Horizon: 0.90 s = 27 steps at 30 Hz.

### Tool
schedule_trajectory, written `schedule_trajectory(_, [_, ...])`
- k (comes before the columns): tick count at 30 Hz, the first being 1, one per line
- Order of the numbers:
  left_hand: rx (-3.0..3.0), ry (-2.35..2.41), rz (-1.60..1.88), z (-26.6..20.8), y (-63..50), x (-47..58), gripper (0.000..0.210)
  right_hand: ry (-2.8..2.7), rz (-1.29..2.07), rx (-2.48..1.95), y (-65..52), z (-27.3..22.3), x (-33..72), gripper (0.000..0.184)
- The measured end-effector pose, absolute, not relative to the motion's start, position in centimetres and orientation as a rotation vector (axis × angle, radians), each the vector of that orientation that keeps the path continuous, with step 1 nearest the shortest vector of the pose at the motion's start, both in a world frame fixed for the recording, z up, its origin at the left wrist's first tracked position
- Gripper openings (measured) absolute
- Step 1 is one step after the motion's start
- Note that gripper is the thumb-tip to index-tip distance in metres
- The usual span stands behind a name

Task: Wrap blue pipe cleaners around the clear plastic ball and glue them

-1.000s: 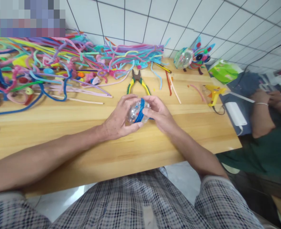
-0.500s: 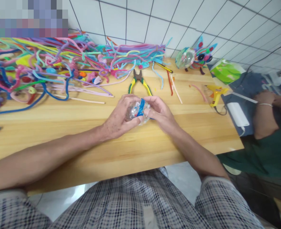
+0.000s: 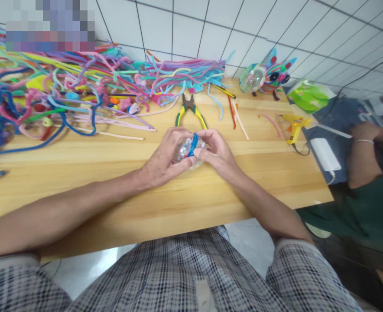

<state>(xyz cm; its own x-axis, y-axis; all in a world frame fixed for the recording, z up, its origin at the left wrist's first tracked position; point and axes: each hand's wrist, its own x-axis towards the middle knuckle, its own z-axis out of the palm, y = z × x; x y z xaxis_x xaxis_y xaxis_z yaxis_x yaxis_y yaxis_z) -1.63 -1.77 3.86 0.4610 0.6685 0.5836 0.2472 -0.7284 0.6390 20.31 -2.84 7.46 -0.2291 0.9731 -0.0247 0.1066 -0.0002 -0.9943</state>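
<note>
Between my hands, over the wooden table, is a clear plastic ball (image 3: 182, 152) with a blue pipe cleaner (image 3: 193, 145) wrapped round its middle. My left hand (image 3: 165, 158) is curled round the ball's left side, thumb along its near face. From the other side my right hand (image 3: 219, 154) grips it, with the thumb pressed against the blue band. Small coloured bits show through the clear wall, too blurred to name. Just beyond my fingers lie pliers (image 3: 189, 104) with yellow and green handles, their jaws pointing away.
Piled pipe cleaners (image 3: 64, 86) cover the table's (image 3: 120, 160) back left. A decorated animal figure (image 3: 276, 76) with a clear ball stands at the back right, near a yellow glue gun (image 3: 295, 126) and a white box (image 3: 325, 154). Another person's arm (image 3: 363, 156) is at far right.
My right thumb has shifted slightly left onto the blue band. Both hands keep hold of the ball in nearly the same place; the view has moved a little.
</note>
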Motion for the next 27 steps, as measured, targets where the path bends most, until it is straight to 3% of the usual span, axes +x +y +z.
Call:
schedule_trajectory(7, [2.286, 0.757, 1.174, 4.0, -1.7, -2.1, 0.057, -1.475, 1.288, -1.170, -2.7, 6.5, 20.1, 0.067])
schedule_trajectory(11, [2.239, 0.782, 1.085, 4.4, -1.8, -2.3, 0.052, -1.472, 1.313, -1.156, -2.3, 6.4, 20.5, 0.067])
schedule_trajectory(19, [1.904, 0.900, 1.224, 4.0, -1.2, -2.9, 0.057, -1.188, 1.311, -1.068, 1.5, 9.9, 27.8, 0.042])
schedule_trajectory(27, [1.681, 0.928, 1.379, 5.3, 0.2, -3.1, 0.060, -1.114, 1.344, -0.974, 1.8, 14.2, 33.8, 0.032])
